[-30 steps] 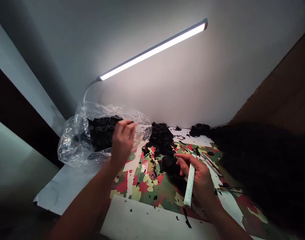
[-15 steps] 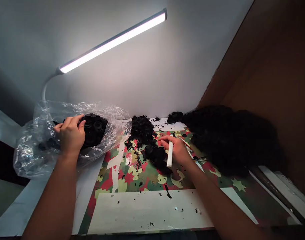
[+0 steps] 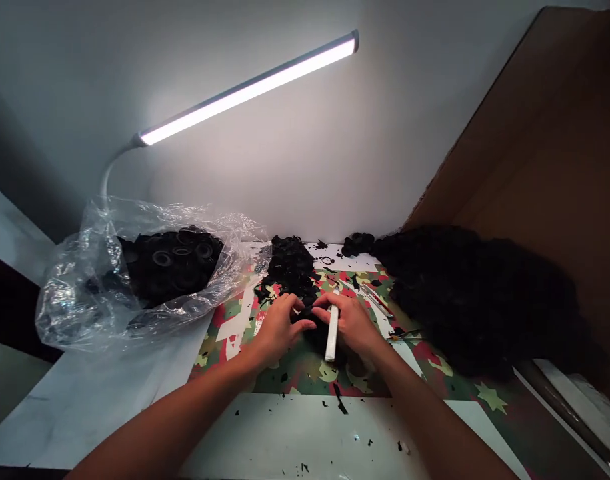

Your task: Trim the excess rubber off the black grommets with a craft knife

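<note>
My right hand [image 3: 353,325] is closed around a slim white stick-like tool [image 3: 331,333], its blunt end pointing towards me. Facing it, my left hand [image 3: 279,328] curls thumb and fingers around a small black rubber piece [image 3: 309,311], mostly hidden between the two hands. Dark pieces lie under and just behind the fingers. To the left, a clear plastic bag [image 3: 245,233] lies open, with many black ring-shaped rubber parts [image 3: 177,267] inside. A heap of black scraps [image 3: 291,260] sits beyond my hands on the camouflage-patterned sheet [image 3: 305,381].
A large black pile [image 3: 485,300] rests at the right against a brown cardboard panel [image 3: 549,147]. Thin tools [image 3: 377,300] lie right of my hand. A lit bar lamp [image 3: 249,90] hangs above. Black bits are scattered over the white front strip [image 3: 265,433].
My left hand has left the plastic bag and moved right to meet my right hand at the middle. The white tool stays in my right hand. The view has shifted slightly.
</note>
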Demonstrator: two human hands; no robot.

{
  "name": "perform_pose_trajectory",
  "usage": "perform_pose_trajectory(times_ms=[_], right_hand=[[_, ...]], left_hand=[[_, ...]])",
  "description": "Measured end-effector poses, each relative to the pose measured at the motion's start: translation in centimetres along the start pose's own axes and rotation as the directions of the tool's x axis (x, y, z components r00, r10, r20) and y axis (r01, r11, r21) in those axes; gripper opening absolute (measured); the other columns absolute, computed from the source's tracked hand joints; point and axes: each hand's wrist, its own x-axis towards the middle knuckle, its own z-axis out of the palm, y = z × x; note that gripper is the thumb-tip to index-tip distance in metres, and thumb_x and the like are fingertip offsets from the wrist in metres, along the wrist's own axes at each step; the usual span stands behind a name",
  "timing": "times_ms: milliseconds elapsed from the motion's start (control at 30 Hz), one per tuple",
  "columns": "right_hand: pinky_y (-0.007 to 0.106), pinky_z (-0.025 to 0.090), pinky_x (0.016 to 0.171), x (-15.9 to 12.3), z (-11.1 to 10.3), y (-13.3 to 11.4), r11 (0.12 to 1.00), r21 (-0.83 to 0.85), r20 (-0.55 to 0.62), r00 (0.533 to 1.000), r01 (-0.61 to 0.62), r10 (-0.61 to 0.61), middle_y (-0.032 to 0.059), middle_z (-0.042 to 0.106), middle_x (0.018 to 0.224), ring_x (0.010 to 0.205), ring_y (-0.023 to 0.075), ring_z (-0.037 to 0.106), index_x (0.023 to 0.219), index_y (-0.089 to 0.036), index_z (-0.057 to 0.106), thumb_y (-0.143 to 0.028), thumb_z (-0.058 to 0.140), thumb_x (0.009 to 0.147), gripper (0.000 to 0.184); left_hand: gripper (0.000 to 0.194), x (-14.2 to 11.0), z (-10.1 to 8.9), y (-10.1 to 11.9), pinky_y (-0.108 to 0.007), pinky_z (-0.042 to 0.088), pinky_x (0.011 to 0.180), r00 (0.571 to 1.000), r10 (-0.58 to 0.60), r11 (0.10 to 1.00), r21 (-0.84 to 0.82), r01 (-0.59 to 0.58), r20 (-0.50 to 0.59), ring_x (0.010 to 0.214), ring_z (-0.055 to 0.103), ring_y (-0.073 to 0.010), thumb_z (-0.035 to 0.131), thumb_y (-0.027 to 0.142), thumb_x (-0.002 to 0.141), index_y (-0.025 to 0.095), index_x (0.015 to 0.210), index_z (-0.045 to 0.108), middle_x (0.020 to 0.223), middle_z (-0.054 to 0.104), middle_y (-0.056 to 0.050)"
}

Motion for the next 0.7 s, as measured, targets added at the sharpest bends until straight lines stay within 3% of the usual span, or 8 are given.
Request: perform_pose_trajectory(times_ms=[133, 200, 333, 433, 500, 600, 700], right_hand=[[0.025, 0.042, 0.053, -0.3, -0.6, -0.9, 0.963, 0.263, -0.142, 0.985, -0.059, 0.099, -0.0008, 0.061, 0.073, 0.056, 0.0133, 0.050, 0.108, -0.021, 0.065, -0.057, 0.037, 0.099, 0.047], [0.026, 0.045, 0.055, -0.6, -0.8, -1.5, 0.953, 0.301, -0.242, 0.965, -0.030, 0.106, -0.0010, 0.059, 0.073, 0.056, 0.0140, 0.049, 0.121, -0.023, 0.061, -0.057, 0.027, 0.102, 0.052], [0.031, 0.049, 0.071, -1.3, -0.6, -2.9, 0.985, 0.157, -0.318, 0.948, 0.077, -0.023, 0.0035, 0.064, 0.084, 0.074, 0.0179, 0.060, 0.111, -0.025, 0.071, -0.047, 0.034, 0.103, 0.044], [0.032, 0.052, 0.073, -1.7, 0.1, -3.3, 0.978, 0.180, -0.299, 0.953, 0.106, -0.048, 0.0051, 0.071, 0.097, 0.080, 0.0202, 0.066, 0.109, -0.024, 0.070, -0.041, 0.056, 0.095, 0.026], [0.033, 0.053, 0.076, -1.9, 0.6, -3.3, 0.968, 0.210, -0.296, 0.953, 0.134, -0.068, 0.0051, 0.073, 0.099, 0.086, 0.0217, 0.069, 0.096, -0.023, 0.069, -0.037, 0.063, 0.091, 0.015], [0.036, 0.050, 0.087, -1.9, 0.9, -3.2, 0.969, 0.181, -0.288, 0.951, 0.169, -0.112, 0.0050, 0.073, 0.107, 0.098, 0.0235, 0.068, 0.078, -0.023, 0.064, -0.033, 0.064, 0.091, 0.016], [0.036, 0.048, 0.091, -2.0, 0.8, -3.4, 0.976, 0.164, -0.261, 0.961, 0.141, -0.095, 0.0040, 0.072, 0.117, 0.103, 0.0232, 0.067, 0.078, -0.023, 0.062, -0.030, 0.062, 0.092, 0.015]], left_hand=[[0.027, 0.1, -1.0, 0.8, -0.031, 0.052, 0.075, 0.999, -0.051, 0.952, -0.304, 0.048, -0.002, 0.084, 0.065, -0.0187, 0.075, 0.025, 0.079, 0.019, 0.103, 0.065, 0.099, 0.070, -0.005], [0.032, 0.1, -1.6, 1.3, -0.031, 0.054, 0.078, 0.999, -0.037, 0.917, -0.398, 0.020, -0.035, 0.090, 0.066, -0.0188, 0.072, 0.022, 0.080, 0.019, 0.111, 0.066, 0.106, 0.068, -0.007], [0.032, 0.0, -2.2, 1.7, -0.028, 0.056, 0.078, 0.996, -0.005, 0.882, -0.470, -0.037, -0.089, 0.096, 0.065, -0.0184, 0.066, 0.018, 0.080, 0.022, 0.111, 0.072, 0.110, 0.059, -0.007], [0.037, 0.1, -2.3, 1.6, -0.029, 0.056, 0.082, 0.998, 0.003, 0.879, -0.476, -0.036, -0.070, 0.101, 0.064, -0.0193, 0.064, 0.017, 0.080, 0.022, 0.116, 0.070, 0.112, 0.061, -0.007], [0.044, 0.1, -2.3, 1.5, -0.031, 0.056, 0.087, 0.999, -0.005, 0.862, -0.506, -0.022, -0.052, 0.102, 0.064, -0.0192, 0.065, 0.015, 0.079, 0.022, 0.123, 0.063, 0.111, 0.064, -0.007], [0.041, 0.1, -2.3, 1.3, -0.031, 0.056, 0.087, 0.998, 0.002, 0.854, -0.520, -0.031, -0.055, 0.100, 0.065, -0.0190, 0.066, 0.014, 0.078, 0.020, 0.119, 0.061, 0.109, 0.065, -0.007], [0.031, 0.2, -2.2, 0.9, -0.031, 0.056, 0.086, 0.995, 0.064, 0.874, -0.477, -0.095, -0.080, 0.101, 0.063, -0.0194, 0.066, 0.013, 0.078, 0.019, 0.109, 0.064, 0.109, 0.062, -0.007]])
